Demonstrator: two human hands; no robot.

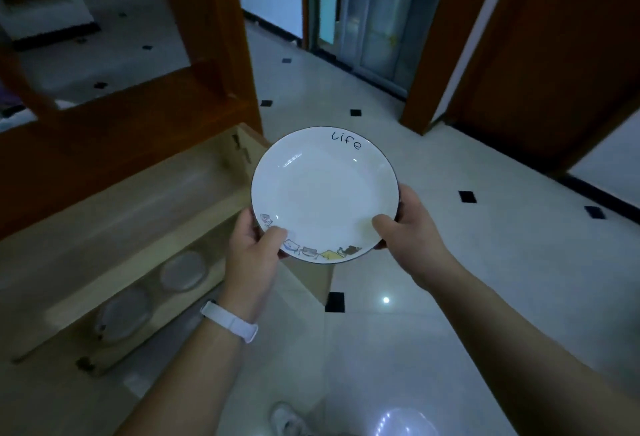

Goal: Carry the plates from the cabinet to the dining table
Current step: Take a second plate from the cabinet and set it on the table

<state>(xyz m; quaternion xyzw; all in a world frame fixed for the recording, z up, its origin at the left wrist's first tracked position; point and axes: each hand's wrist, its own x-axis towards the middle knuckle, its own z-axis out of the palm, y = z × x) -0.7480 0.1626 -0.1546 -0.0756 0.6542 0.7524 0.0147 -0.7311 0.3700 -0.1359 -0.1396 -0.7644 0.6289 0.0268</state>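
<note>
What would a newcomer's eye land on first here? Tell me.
The white plate with "Life" on its far rim, centre frame, gripped by the left hand at its near-left edge and the right hand at its near-right. Lower left, an open pale drawer holds two blurred round items.

Your plate (323, 193) is white with a thin dark rim line, "Life" in dark script at its far edge and small cartoon figures in blue, grey, yellow and brown along its near edge. Your wrist band (230, 319) is white. The floor (485, 280) is pale glossy tile dotted with small black diamonds, the wooden frame (138, 131) orange-brown, the drawer (121, 200) pale beige.
</note>
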